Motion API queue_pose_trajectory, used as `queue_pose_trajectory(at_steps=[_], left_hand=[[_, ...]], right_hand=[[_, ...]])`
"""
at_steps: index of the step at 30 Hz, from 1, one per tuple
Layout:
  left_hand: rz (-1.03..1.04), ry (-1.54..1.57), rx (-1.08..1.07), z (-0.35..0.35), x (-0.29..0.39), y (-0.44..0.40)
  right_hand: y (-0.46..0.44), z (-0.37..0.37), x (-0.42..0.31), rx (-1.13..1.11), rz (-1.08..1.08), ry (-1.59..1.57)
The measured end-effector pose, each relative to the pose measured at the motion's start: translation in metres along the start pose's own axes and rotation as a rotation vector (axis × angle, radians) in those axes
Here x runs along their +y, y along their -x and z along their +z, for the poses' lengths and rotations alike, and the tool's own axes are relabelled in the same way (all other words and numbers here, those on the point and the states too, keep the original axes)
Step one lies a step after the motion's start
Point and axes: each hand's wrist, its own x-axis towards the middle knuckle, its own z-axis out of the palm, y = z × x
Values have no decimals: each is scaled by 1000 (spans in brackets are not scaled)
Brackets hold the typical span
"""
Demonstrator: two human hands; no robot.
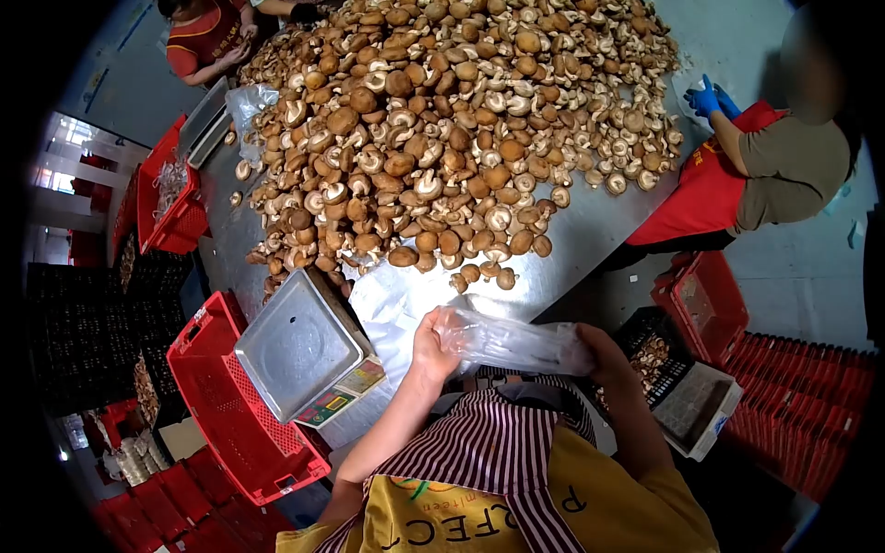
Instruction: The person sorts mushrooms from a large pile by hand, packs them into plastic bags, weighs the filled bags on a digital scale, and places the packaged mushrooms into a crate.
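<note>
A clear plastic bag (516, 343) stretches between my two hands, just above the near edge of the metal table. My left hand (433, 348) grips one end of it with the fingers curled around the plastic. At the other end my right hand (599, 355) is closed on the bag, its fingers partly hidden. Beyond the bag lies a large heap of brown shiitake mushrooms (442, 120), a few of them loose at the near edge. Left of my left hand stands a weighing scale (300, 346) with a flat metal pan.
A red crate (230, 405) sits beside the scale, and another red crate (175, 207) holds clear plastic. A second scale (696, 405) is at lower right near stacked red crates (802, 405). One co-worker in blue gloves (710, 97) stands right; another (207, 41) stands far left.
</note>
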Motion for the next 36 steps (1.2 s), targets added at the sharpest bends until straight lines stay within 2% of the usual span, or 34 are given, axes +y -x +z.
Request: queue_pose_trajectory(at_steps=[1, 2, 3, 4, 6, 8, 10, 13, 14, 15, 16, 17, 18, 20, 22, 25, 26, 27, 28, 29, 30, 32, 34, 36], left_hand=[[0, 1, -1, -9, -3, -9], [-83, 86, -53, -16, -10, -18], [-168, 170, -105, -14, -17, -20], [-192, 84, -229, -13, -26, -22], [-129, 25, 5, 29, -44, -12], [-142, 62, -30, 15, -51, -36], [-185, 103, 15, -12, -56, -69], [-135, 66, 94, -9, -46, -99], [-116, 54, 113, -12, -43, -111], [-59, -11, 208, 16, -34, -104], [-2, 26, 204, 24, -27, -112], [53, 2, 123, 23, -19, -123], [108, -23, 43, 23, -10, -132], [221, -68, 212, 58, 14, -127], [206, -48, 112, 46, 36, -156], [194, 13, 67, 49, 47, -156], [256, -95, 59, 52, 45, -140], [317, -202, 54, 61, 47, -124], [328, -164, 115, 70, 57, -106], [311, -146, 107, 71, 66, -105], [291, -126, 102, 73, 72, -105], [310, -236, 291, 85, 71, -115], [301, -286, 117, 97, 77, -97], [280, -272, 98, 71, 93, -113]], right_hand=[[-27, -52, 11, -602, -55, -297], [-31, -52, 9, -602, -56, -295], [-35, -46, 6, -354, -118, -420], [-39, -41, 2, -102, -181, -541], [-57, -34, -3, -58, -201, -620], [-69, -28, -9, -93, -198, -604], [-105, -43, -9, -12, -188, -608], [-130, -19, -36, 150, -212, -439], [-146, -16, -47, 145, -211, -434], [-167, -17, -57, -6, -185, -380], [-184, -13, -68, -158, -158, -324], [-197, 6, -81, -167, -157, -320], [-208, 33, -92, -101, -205, -247], [-229, 60, -114, -46, -251, -164], [-252, 63, -123, -2, -214, 8], [-239, 76, -133, 76, -144, 245], [-220, 84, -135, 80, -113, 374], [-225, 77, -130, -174, -169, 240], [-233, 79, -135, -180, -167, 243], [-240, 81, -138, -94, -104, 275], [-245, 83, -133, -88, -123, 292], [-253, 87, -123, -74, -160, 327], [-196, 122, -128, -98, -210, 542], [-241, 85, -124, -237, -480, 887]])
